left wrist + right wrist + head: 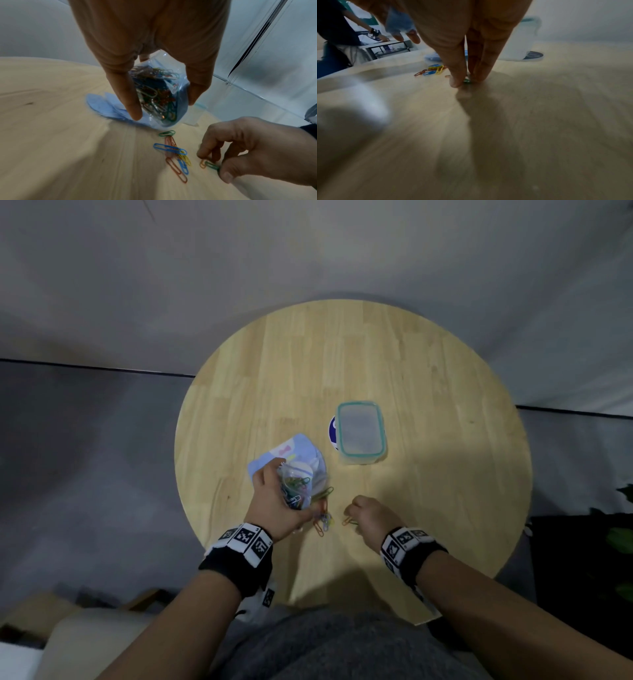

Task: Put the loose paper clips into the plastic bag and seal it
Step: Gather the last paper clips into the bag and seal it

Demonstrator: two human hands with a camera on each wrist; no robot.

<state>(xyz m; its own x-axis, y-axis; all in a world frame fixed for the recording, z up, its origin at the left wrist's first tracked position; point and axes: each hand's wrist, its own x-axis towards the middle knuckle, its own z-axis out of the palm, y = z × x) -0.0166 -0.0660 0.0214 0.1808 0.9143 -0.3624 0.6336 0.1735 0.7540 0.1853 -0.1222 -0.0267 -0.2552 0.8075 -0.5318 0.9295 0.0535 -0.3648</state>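
Mid-task, collecting stage. The left hand (pixel 274 501) is curled round the plastic bag (pixel 159 97), thumb on one side and fingers on the other, holding it just above the round wooden worktop (pixel 428 392). The bag is already well filled with coloured clips, so most of the job looks done. I can't see the bag's mouth clearly, so can't say how wide it is open; it reads as not sealed yet.

Still out: a small loose pile of paper clips (pixel 175 152) lies on the worktop just below the bag and near the person's edge, with green, red, blue and yellow ones overlapping. Just beside that pile, the right hand (pixel 248 147) is down at the surface, fingers bent, pinching a green clip (pixel 211 165) between thumb and fingertips; an orange clip (pixel 202 163) lies touching or right next to it. The right wrist view confirms fingertips on the wood with something green under them, though blurred.

My read: this clip goes in next, then roughly a handful more pick-ups, then the seal. Sealing not started.

Other stuff: a blue cloth (pixel 291 450) under and behind the bag, and a lidded clear container with a teal rim (pixel 359 433) further back, apart from both hands. Neither seems involved.
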